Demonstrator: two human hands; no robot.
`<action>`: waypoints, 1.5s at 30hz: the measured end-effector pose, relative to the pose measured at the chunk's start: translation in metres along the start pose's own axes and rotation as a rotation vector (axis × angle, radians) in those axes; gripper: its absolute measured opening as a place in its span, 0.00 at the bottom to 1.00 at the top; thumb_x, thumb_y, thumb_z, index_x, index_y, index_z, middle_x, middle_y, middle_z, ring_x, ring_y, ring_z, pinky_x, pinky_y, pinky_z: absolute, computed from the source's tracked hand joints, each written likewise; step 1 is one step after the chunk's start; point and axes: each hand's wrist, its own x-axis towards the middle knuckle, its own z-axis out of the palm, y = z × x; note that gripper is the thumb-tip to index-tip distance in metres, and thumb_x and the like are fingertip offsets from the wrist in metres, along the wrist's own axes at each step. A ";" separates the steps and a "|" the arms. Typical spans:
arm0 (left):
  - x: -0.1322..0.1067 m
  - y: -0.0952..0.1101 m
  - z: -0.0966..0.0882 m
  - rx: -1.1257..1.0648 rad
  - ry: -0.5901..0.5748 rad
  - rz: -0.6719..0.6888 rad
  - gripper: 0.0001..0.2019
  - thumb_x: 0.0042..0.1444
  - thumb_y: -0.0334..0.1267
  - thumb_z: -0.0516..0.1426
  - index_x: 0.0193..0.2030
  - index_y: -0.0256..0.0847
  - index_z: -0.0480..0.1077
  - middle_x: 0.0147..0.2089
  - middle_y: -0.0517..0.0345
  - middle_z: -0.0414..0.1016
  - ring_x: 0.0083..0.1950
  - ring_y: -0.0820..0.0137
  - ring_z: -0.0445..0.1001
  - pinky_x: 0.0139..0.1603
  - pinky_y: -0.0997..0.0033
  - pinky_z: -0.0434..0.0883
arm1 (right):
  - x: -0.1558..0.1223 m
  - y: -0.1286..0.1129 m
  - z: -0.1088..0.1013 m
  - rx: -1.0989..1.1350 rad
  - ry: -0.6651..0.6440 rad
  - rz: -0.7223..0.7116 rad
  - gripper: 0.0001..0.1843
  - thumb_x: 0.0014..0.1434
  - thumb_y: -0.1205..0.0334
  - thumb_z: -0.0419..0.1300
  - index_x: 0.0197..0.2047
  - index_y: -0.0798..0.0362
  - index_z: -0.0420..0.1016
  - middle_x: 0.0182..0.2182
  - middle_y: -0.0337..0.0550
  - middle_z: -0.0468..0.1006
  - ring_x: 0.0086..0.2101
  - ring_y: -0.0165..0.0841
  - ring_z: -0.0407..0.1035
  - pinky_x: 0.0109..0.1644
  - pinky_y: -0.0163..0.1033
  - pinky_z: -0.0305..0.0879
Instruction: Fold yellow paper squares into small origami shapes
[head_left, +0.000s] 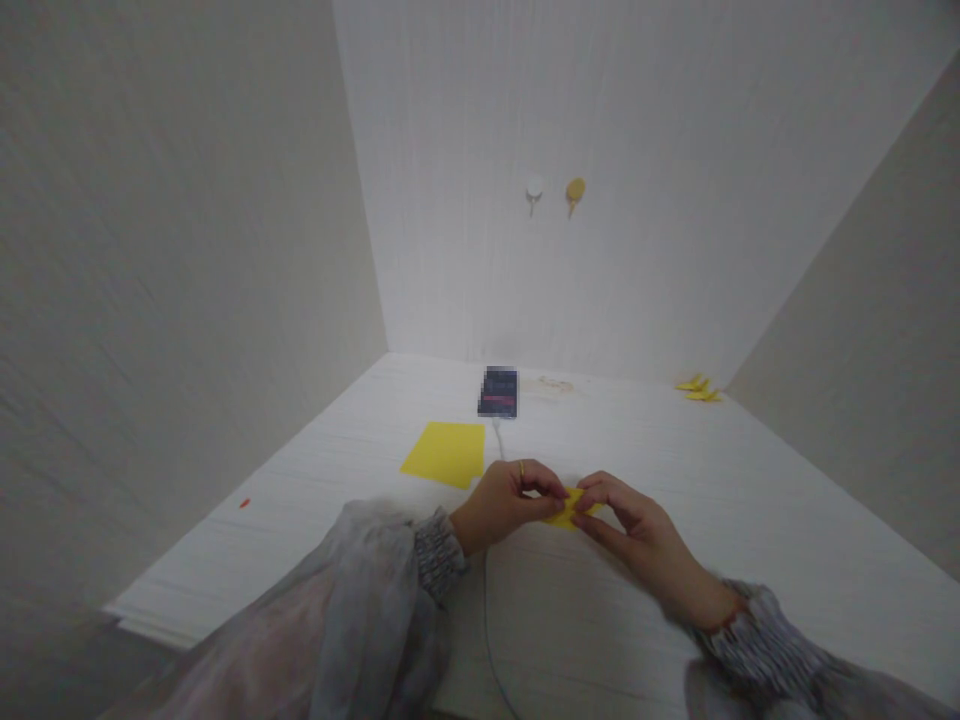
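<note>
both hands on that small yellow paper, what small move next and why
Probably press a crease into the small yellow paper: the left hand and right hand both pinch it, close together, and the yellow pieces at the far right look folded.

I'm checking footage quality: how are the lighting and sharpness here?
Head view: dim, greyish light, left wall darker than back wall; soft overall, fine detail on the held yellow paper hard to read; dark device pixelated.
</note>
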 end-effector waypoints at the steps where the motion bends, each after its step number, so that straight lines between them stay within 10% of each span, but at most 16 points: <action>1: 0.000 0.000 0.001 0.010 0.008 0.007 0.09 0.42 0.37 0.59 0.30 0.35 0.71 0.31 0.55 0.70 0.33 0.74 0.67 0.34 0.76 0.65 | 0.000 0.000 0.000 0.002 0.002 0.002 0.03 0.52 0.61 0.55 0.29 0.50 0.68 0.32 0.42 0.69 0.36 0.32 0.64 0.41 0.37 0.62; 28: -0.004 -0.001 0.004 0.054 -0.029 0.014 0.12 0.41 0.35 0.59 0.36 0.37 0.71 0.39 0.54 0.68 0.38 0.71 0.68 0.33 0.76 0.67 | 0.006 -0.002 0.004 0.456 0.038 0.472 0.16 0.41 0.59 0.62 0.32 0.51 0.60 0.24 0.36 0.70 0.24 0.28 0.66 0.27 0.33 0.61; 45: 0.001 -0.004 0.004 -0.159 -0.007 -0.081 0.23 0.40 0.35 0.60 0.42 0.38 0.57 0.27 0.61 0.68 0.26 0.76 0.67 0.28 0.76 0.63 | 0.004 0.007 0.004 0.323 0.038 0.330 0.10 0.47 0.58 0.60 0.32 0.53 0.66 0.29 0.40 0.73 0.30 0.31 0.67 0.34 0.35 0.63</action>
